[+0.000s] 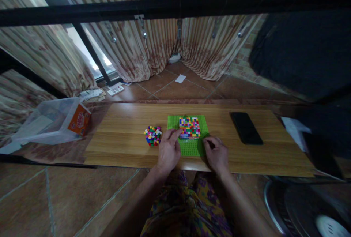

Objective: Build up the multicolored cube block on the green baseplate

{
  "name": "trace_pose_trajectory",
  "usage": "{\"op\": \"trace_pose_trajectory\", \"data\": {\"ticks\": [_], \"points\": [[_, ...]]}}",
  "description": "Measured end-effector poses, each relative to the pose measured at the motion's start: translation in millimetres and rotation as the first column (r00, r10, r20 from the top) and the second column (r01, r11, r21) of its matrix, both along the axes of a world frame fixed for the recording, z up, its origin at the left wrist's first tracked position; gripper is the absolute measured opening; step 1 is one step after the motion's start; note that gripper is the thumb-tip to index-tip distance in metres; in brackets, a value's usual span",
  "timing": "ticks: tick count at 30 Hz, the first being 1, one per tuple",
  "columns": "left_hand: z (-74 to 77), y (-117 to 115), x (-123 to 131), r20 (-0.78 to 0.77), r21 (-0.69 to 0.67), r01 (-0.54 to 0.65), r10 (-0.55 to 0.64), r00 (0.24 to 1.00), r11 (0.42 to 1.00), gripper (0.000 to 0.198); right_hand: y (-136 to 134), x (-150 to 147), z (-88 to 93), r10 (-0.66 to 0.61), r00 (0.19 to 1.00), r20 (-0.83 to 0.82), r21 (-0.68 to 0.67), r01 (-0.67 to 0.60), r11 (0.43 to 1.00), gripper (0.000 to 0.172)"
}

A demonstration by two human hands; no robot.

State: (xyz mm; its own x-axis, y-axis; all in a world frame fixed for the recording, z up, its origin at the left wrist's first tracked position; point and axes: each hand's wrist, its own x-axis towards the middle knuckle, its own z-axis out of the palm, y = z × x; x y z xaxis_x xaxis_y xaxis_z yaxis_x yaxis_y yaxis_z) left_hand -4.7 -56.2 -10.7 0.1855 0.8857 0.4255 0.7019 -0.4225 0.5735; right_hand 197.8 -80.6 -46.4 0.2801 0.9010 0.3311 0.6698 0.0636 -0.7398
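On the wooden table, a green studded baseplate [189,150] carries a block of small multicoloured toy bricks [189,127]. My left hand [169,151] rests over the baseplate's left edge, its fingers stretched toward the block's near left corner, where a fingertip seems to touch the bricks. Beside the plate's right edge, my right hand [217,153] is curled with thumb and forefinger together; anything between them is too small to make out. A pile of loose toy bricks [153,135] lies just left of my left hand.
A black phone [246,128] lies at the right of the wooden table [117,138]. A clear plastic bin [52,120] with an orange label stands off to the left. Behind the table hang striped curtains [161,43], crossed by a dark bar [164,8]. A round dark object [304,207] is at lower right.
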Motion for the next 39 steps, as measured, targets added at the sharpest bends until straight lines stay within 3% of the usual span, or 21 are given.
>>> {"op": "trace_pose_trajectory", "data": {"ticks": [9,13,28,35,39], "points": [[-4.7,1,-66,-0.122,0.069,-0.210,0.218,0.968,0.975,0.023,-1,0,0.1,0.005,0.999,-0.033,0.012,-0.005,1.000,0.026],[-9.0,2,-81,-0.152,0.094,-0.257,0.269,0.951,0.962,0.018,-1,0,0.9,0.003,0.999,-0.040,0.016,-0.003,1.000,0.025],[-8.4,-5,-70,-0.338,0.044,-0.207,0.210,0.918,0.977,0.019,-1,1,1.0,0.003,1.000,-0.021,0.010,-0.003,1.000,0.026],[-10.1,-4,-66,-0.364,0.038,-0.201,0.201,0.909,0.979,0.015,-1,0,1.4,0.004,1.000,-0.018,0.013,-0.004,1.000,0.025],[-5.0,-3,-62,-0.305,0.036,-0.191,0.192,0.933,0.981,0.013,-1,0,1.1,0.007,1.000,-0.024,0.007,-0.007,1.000,0.024]]}}
